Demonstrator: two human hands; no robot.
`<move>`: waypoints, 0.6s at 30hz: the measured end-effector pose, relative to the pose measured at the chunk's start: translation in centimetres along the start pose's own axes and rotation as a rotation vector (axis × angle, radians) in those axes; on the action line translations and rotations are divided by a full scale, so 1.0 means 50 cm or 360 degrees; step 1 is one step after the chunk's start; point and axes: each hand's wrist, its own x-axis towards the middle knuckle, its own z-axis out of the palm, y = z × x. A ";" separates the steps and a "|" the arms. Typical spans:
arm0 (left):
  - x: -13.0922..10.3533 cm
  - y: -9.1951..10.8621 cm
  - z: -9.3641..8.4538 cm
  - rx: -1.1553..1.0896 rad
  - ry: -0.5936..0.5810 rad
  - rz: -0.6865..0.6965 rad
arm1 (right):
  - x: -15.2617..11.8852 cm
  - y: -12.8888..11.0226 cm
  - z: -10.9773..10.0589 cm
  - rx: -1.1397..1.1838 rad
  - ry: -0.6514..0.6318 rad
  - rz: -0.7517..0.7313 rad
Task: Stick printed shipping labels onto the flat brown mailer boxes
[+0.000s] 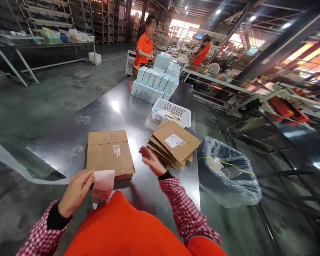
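Observation:
My left hand [76, 190] pinches the edge of a strip of white labels [104, 181], which hangs at the near edge of the flat brown cardboard stack [109, 153]. White print shows on that stack's top piece. My right hand [152, 160] is over the dark table [138, 188], fingers apart and holding nothing, between the two cardboard stacks. The right-hand stack [185, 142] is fanned out unevenly, and its top piece bears a white label [173, 140].
Behind the right stack sits a white basket [185, 117] with small items. Light blue boxes [154, 83] are piled at the table's far end. A plastic-lined bin [229, 177] stands at the right. A person in orange [144, 48] works beyond the boxes.

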 end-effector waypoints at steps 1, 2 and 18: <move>0.007 0.008 -0.011 0.0030 0.0034 -0.0015 | -0.018 -0.023 0.081 0.0342 -0.0460 -0.0107; 0.014 0.010 -0.023 0.0074 0.0069 -0.0046 | -0.036 -0.044 0.156 0.0610 -0.0831 -0.0177; -0.052 -0.040 0.040 -0.0417 -0.0150 -0.0556 | -0.061 -0.078 0.315 0.0716 -0.0699 -0.0043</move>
